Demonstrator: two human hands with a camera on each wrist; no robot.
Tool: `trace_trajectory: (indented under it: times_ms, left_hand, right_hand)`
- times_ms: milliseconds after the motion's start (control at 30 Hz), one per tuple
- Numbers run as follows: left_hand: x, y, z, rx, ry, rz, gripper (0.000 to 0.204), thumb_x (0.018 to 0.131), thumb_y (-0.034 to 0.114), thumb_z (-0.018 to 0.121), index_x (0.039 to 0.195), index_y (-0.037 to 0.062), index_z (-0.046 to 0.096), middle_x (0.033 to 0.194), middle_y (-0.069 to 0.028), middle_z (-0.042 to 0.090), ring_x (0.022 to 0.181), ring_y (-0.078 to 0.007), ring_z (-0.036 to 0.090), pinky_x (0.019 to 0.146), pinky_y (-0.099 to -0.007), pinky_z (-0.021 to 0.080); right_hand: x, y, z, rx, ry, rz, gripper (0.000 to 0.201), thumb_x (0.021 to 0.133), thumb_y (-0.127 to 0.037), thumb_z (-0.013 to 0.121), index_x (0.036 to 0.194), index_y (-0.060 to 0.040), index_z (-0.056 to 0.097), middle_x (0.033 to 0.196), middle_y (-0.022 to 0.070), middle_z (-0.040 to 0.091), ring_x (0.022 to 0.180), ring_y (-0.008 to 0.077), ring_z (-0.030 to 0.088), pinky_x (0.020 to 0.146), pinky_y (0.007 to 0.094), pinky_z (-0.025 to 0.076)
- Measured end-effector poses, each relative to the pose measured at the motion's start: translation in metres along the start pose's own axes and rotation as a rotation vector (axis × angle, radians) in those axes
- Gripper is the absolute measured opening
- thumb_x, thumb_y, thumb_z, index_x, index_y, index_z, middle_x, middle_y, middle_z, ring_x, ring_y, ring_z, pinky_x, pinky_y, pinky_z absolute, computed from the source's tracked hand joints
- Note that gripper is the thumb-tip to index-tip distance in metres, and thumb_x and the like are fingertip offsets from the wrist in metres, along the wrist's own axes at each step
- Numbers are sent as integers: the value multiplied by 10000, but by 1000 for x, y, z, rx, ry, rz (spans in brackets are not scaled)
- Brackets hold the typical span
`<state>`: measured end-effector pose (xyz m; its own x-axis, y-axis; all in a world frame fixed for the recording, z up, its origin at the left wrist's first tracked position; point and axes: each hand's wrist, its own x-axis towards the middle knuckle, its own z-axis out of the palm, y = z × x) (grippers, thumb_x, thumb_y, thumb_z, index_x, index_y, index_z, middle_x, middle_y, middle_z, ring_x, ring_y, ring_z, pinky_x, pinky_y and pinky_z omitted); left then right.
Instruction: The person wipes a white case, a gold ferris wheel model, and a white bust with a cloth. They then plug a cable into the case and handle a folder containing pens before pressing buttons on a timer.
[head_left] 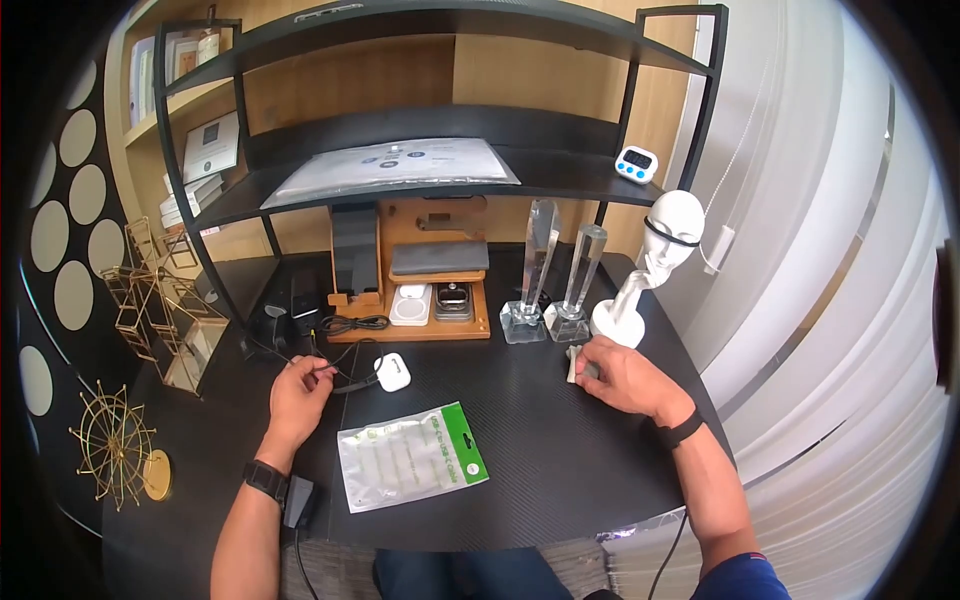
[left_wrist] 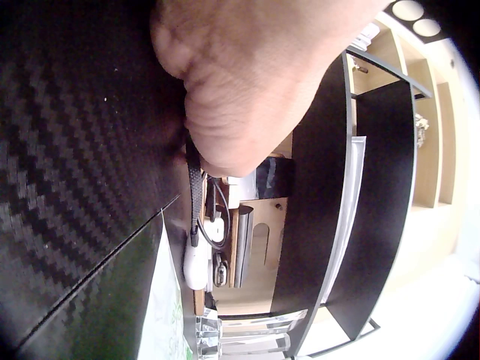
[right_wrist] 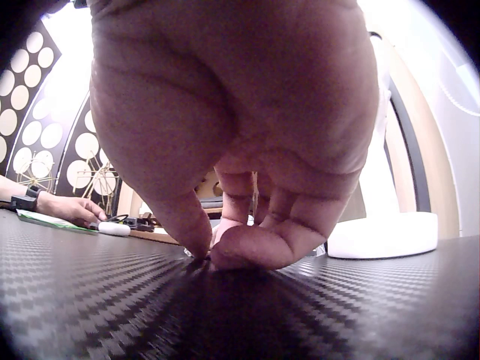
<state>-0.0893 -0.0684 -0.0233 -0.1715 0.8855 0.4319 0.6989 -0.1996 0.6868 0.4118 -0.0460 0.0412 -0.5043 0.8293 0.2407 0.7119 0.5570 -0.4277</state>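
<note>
My left hand (head_left: 300, 398) is at the left of the black desk, its fingers curled at a black woven strap (left_wrist: 195, 191). That strap runs to a rounded white case (head_left: 394, 372) lying on the desk, likely an earbud case. To the right, my right hand (head_left: 625, 377) pinches a small, thin beige piece (head_left: 573, 364) close over the desk, in front of the white mannequin head (head_left: 672, 222). In the right wrist view the fingertips come down to the desk surface and hide most of the piece; I cannot tell its kind. Between the hands lies a USB-C cable bag (head_left: 400, 460), clear with a green edge.
Two crystal trophies (head_left: 577, 285) stand beside the mannequin head's base. Behind is a wooden organiser (head_left: 470, 328) with a coiled black cable (head_left: 355, 323) near it. A black shelf (head_left: 560, 180) spans above. Gold ornaments (head_left: 115, 440) stand at the left, a black adapter (head_left: 299, 502) near my left wrist.
</note>
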Motion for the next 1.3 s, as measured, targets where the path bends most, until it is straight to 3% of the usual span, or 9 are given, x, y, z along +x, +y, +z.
trace_trajectory:
  times_ms: [300, 367, 467, 500, 567, 867, 967, 1300]
  left_hand:
    - [-3, 6, -1, -16, 5, -3, 177, 906, 81, 739, 1061, 2, 777, 836, -41, 608, 713, -136, 558, 690, -290, 464]
    - [-1, 7, -2, -24, 8, -2, 175, 907, 82, 738, 1059, 3, 777, 836, -41, 609, 711, -138, 557, 689, -293, 464]
    - [-1, 3, 0, 1, -7, -13, 179, 906, 86, 735, 1059, 4, 777, 836, -44, 612, 710, -146, 559, 690, -300, 467]
    - [-1, 3, 0, 12, -9, -11, 182, 904, 87, 732, 1060, 6, 778, 837, -45, 613, 711, -149, 562, 691, -303, 469]
    - [-1, 3, -2, 23, -6, -13, 185, 902, 89, 730, 1060, 8, 779, 839, -46, 615, 712, -152, 565, 692, -306, 471]
    - [-1, 3, 0, -34, 8, -17, 186, 895, 86, 731, 1056, 3, 775, 831, -51, 609, 697, -142, 553, 681, -302, 461]
    - [-1, 3, -2, 36, -15, -5, 191, 895, 79, 730, 1061, -3, 774, 841, -46, 613, 703, -137, 552, 684, -295, 462]
    - [0, 2, -1, -18, -8, -6, 190, 899, 71, 733, 1070, -4, 769, 842, -43, 612, 711, -140, 554, 692, -298, 468]
  right_hand:
    - [1, -10, -5, -9, -21, 57, 155, 942, -118, 734, 1066, -41, 680, 1067, 134, 655, 857, 293, 676, 786, 414, 545]
    - [1, -14, -7, 7, -40, 84, 149, 929, -110, 718, 1044, -24, 676, 1067, 165, 669, 1023, 378, 684, 913, 451, 549]
    - [2, -13, -7, -24, -52, 97, 147, 928, -110, 719, 1041, -26, 679, 1067, 161, 667, 1027, 377, 684, 912, 450, 548]
    - [2, -11, -6, -25, -55, 96, 147, 928, -110, 719, 1041, -26, 679, 1067, 161, 667, 1027, 377, 684, 912, 450, 548]
    - [1, -6, -3, -13, -10, 30, 163, 933, -109, 740, 1065, -34, 680, 1056, 138, 657, 838, 297, 674, 786, 415, 547]
    - [0, 4, 1, -45, 34, -47, 161, 933, -110, 740, 1062, -33, 682, 1053, 139, 656, 835, 293, 676, 783, 413, 548]
    - [1, -11, -5, -17, -16, 60, 157, 929, -101, 736, 1060, -33, 682, 1053, 136, 658, 847, 291, 681, 788, 409, 551]
    - [0, -6, -2, 20, 5, 15, 149, 927, -92, 729, 1053, -30, 681, 1049, 131, 654, 832, 283, 675, 775, 404, 548]
